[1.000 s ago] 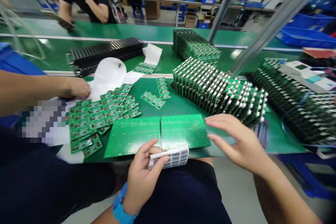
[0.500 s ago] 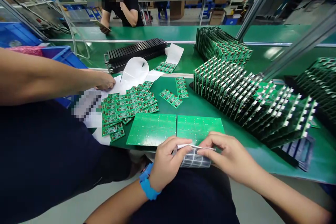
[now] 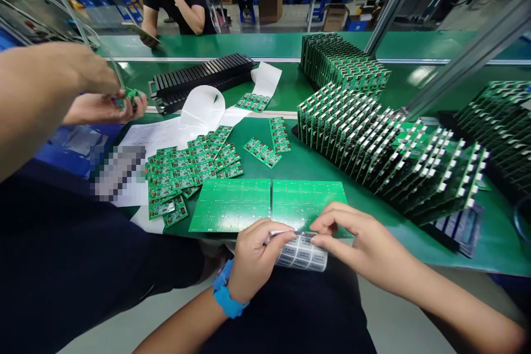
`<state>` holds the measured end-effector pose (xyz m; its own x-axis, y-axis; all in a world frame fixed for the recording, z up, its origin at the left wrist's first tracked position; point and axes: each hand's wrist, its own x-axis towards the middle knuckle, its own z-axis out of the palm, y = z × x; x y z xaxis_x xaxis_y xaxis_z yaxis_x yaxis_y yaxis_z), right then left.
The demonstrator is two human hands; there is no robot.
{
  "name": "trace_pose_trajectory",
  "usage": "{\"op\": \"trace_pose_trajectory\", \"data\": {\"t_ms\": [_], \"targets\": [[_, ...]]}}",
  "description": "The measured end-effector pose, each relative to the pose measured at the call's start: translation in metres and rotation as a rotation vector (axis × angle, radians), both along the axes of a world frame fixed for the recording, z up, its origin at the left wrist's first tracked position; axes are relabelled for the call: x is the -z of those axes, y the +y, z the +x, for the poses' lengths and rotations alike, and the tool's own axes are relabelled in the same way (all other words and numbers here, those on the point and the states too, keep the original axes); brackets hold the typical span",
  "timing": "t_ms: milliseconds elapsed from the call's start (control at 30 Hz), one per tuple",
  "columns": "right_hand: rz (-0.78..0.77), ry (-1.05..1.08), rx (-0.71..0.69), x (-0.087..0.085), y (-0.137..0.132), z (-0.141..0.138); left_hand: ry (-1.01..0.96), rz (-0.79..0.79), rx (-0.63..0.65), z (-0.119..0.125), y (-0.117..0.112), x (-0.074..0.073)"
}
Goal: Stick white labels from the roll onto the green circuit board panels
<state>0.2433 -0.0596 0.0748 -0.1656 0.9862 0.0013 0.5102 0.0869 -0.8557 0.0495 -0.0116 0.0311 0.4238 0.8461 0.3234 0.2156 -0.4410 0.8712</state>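
A strip of small printed labels (image 3: pixel 305 254) on clear backing curves over my lap, just in front of the table's edge. My left hand (image 3: pixel 259 251), with a blue band at the wrist, pinches its left end between thumb and fingers. My right hand (image 3: pixel 348 235) is bent in a pinch at the upper right edge of the strip, thumb and index fingertip close together there. Beyond my hands, two large green circuit panels lie side by side, the left panel (image 3: pixel 232 204) and the right panel (image 3: pixel 307 194).
A pile of small circuit boards (image 3: pixel 191 163) lies left of centre, near white paper (image 3: pixel 203 113). Racks of upright boards (image 3: pixel 385 155) line the right. A black slotted rack (image 3: pixel 203 80) is behind. At left, a co-worker's hands (image 3: pixel 108 105) hold a small board.
The label strip has tilted, showing more of its printed face. My right fingers have parted slightly at its edge. The co-worker's hand left the paper and both hands now hold a board. My view shifted slightly.
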Motion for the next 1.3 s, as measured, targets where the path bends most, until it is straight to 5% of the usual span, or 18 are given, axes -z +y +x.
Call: {"op": "trace_pose_trajectory", "data": {"t_ms": [167, 500, 633, 733, 900, 1300], "targets": [[0.068, -0.036, -0.007, 0.003, 0.001, -0.002, 0.003, 0.087, 0.023, 0.0, 0.0, 0.004], [0.428, -0.249, -0.089, 0.019, -0.004, -0.006, 0.061, 0.023, -0.154, 0.002, -0.002, 0.001], [0.332, -0.145, -0.104, -0.002, 0.001, 0.006, 0.102, -0.051, -0.226, 0.0, -0.002, -0.001], [0.162, -0.203, 0.097, -0.013, 0.018, 0.034, 0.127, -0.064, -0.139, -0.004, -0.002, -0.004], [-0.173, -0.481, 0.143, 0.005, 0.056, 0.073, 0.284, -0.03, 0.218, -0.009, -0.004, -0.003], [-0.265, -0.559, 0.039, 0.016, 0.066, 0.071, 0.369, -0.008, 0.18, -0.008, -0.003, 0.002]]}}
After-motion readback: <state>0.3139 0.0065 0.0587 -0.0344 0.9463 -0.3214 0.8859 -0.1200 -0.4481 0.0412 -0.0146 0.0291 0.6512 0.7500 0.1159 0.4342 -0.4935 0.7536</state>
